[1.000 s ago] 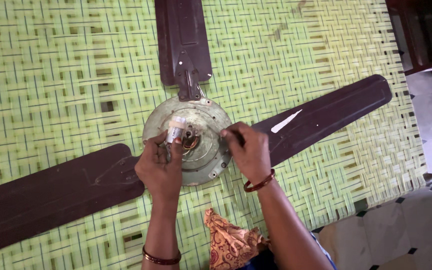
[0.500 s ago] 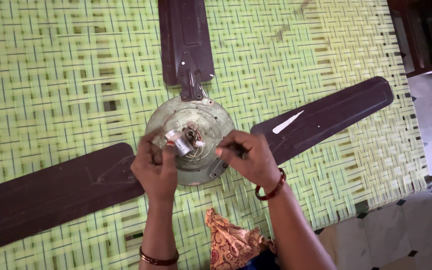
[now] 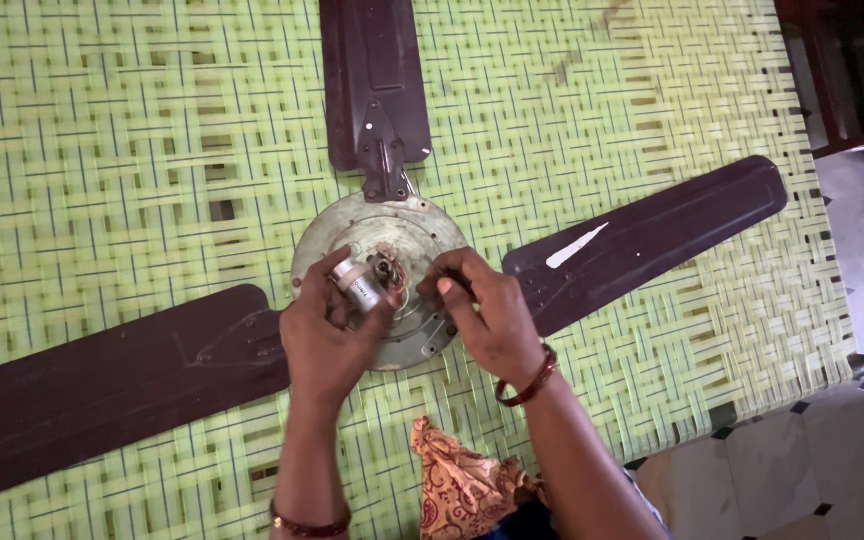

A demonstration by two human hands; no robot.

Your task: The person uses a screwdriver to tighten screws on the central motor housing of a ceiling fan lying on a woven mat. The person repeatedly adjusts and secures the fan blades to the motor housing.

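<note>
A ceiling fan lies on a woven green cot, with a round grey motor housing (image 3: pixel 407 235) in the middle and three dark brown blades. My left hand (image 3: pixel 327 340) is closed around a small silver cylinder (image 3: pixel 356 283), a capacitor by its look, held over the housing centre. My right hand (image 3: pixel 487 320) rests on the housing's right side, fingertips pinched near the wires and shaft (image 3: pixel 388 268) beside the cylinder. What the right fingers pinch is too small to make out.
One blade (image 3: pixel 372 80) points away from me, one (image 3: pixel 652 235) runs right, one (image 3: pixel 92 385) runs left. The woven green cot surface (image 3: pixel 132 170) ends at the right, where tiled floor (image 3: pixel 832 470) begins. Patterned orange cloth (image 3: pixel 462 485) lies near my body.
Both hands have drawn closer together over the housing centre. The right hand moved left from the housing's rim towards the shaft, and the left hand keeps the silver cylinder.
</note>
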